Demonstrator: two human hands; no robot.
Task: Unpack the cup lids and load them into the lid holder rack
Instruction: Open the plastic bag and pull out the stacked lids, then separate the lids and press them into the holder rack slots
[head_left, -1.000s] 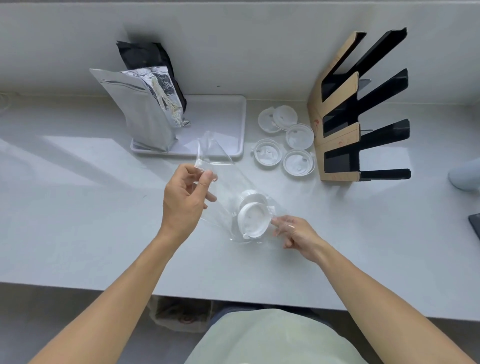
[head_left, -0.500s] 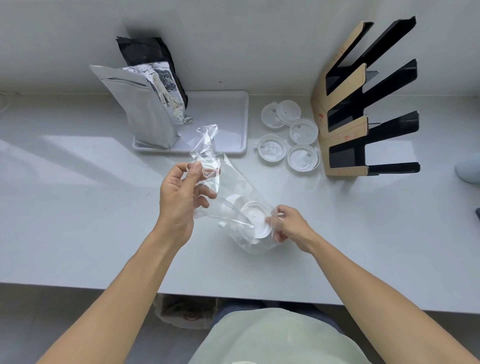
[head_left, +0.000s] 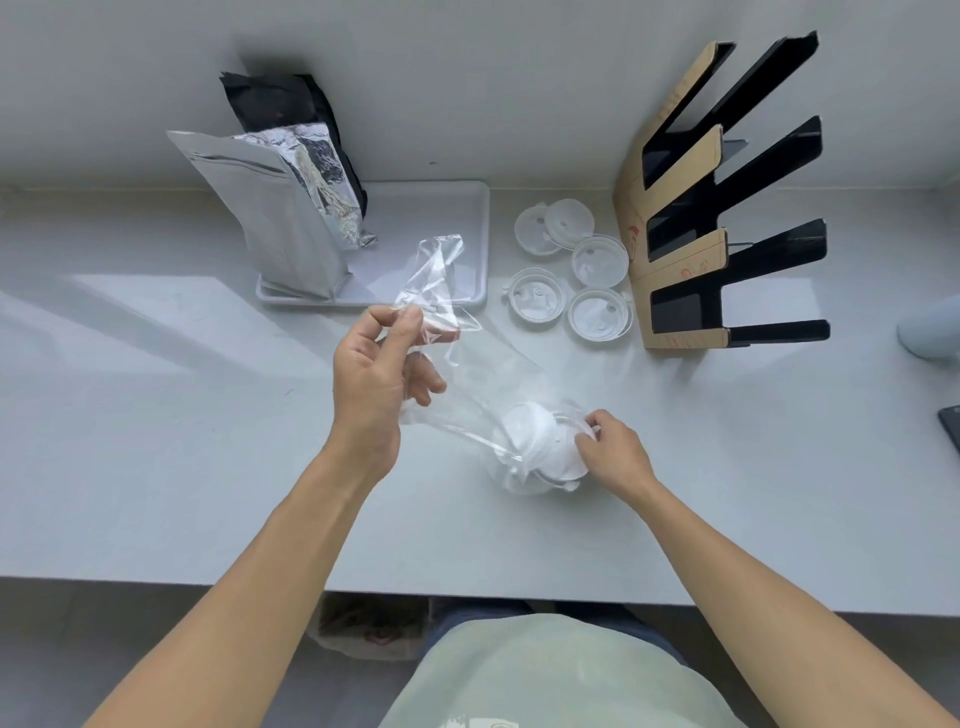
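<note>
A clear plastic bag (head_left: 467, 374) stretches slantwise over the white counter. My left hand (head_left: 376, 374) pinches its upper, open end between thumb and fingers. A short stack of white cup lids (head_left: 540, 447) sits in the bag's lower end, and my right hand (head_left: 610, 452) grips that stack through the plastic. Several loose white lids (head_left: 571, 275) lie on the counter beside the rack. The lid holder rack (head_left: 691, 228), tan cardboard with black slots, stands at the back right; its slots look empty.
A white tray (head_left: 467, 208) at the back holds a silver foil pouch (head_left: 275, 218) and a black pouch (head_left: 280, 104). A pale object (head_left: 932, 327) and a dark item (head_left: 950, 426) sit at the right edge. The counter's front edge runs below my forearms.
My left hand has lifted the bag's open end higher and away from me. My right hand has closed on the lid stack at the bag's bottom, and the bag is pulled more taut.
</note>
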